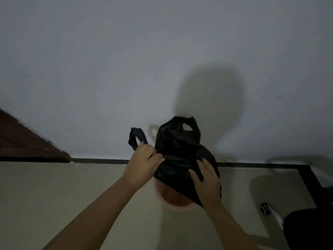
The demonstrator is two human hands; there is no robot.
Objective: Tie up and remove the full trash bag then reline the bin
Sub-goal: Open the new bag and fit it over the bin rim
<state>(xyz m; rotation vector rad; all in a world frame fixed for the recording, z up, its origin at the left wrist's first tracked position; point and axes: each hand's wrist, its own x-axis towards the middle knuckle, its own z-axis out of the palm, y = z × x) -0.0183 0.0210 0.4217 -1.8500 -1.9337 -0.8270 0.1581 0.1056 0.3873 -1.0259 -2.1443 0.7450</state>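
Crumpled black plastic trash bag (182,156) is held above round pink plastic bin (173,197) on the floor (72,192) by the wall. One handle loop is clenched in left hand (142,163); bag's side is gripped by right hand (207,179).

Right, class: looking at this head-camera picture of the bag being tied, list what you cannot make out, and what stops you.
- Bin, head view: mostly hidden by the black bag; only a blurred pink rim shows.
- Bag's contents: hidden by the opaque plastic.
- Right hand fingertips: buried in bag folds.
- Left hand grip on the handle: the knot's state is unclear.
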